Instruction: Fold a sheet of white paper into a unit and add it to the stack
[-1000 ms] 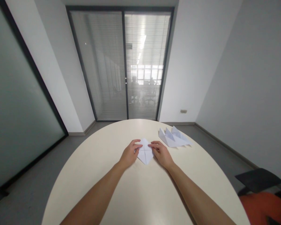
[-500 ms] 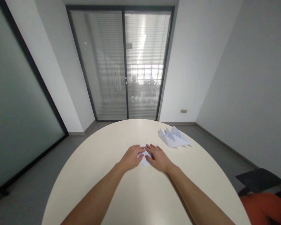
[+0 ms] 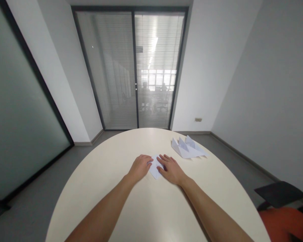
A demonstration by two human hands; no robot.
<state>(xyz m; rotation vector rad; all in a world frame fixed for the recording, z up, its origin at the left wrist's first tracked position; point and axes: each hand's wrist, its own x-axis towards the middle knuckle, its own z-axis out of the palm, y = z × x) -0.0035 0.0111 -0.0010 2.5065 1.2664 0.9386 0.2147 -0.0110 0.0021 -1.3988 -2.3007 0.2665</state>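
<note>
A small folded white paper (image 3: 155, 169) lies flat on the round cream table (image 3: 151, 208), mostly covered by both hands. My left hand (image 3: 140, 167) rests on its left side with fingers bent down onto the sheet. My right hand (image 3: 169, 169) lies flat over its right side, fingers stretched out and pressing the paper against the table. Only a narrow wedge of paper shows between the two hands.
Folded white paper boats (image 3: 187, 148) sit on the table's far right part. A dark chair (image 3: 280, 193) and an orange seat (image 3: 288, 223) stand at the lower right. Glass sliding doors with blinds (image 3: 133, 70) fill the far wall.
The paper's top point has been folded down, so the sheet looks smaller. Both hands slid inward over it, and the right hand flattened out on top.
</note>
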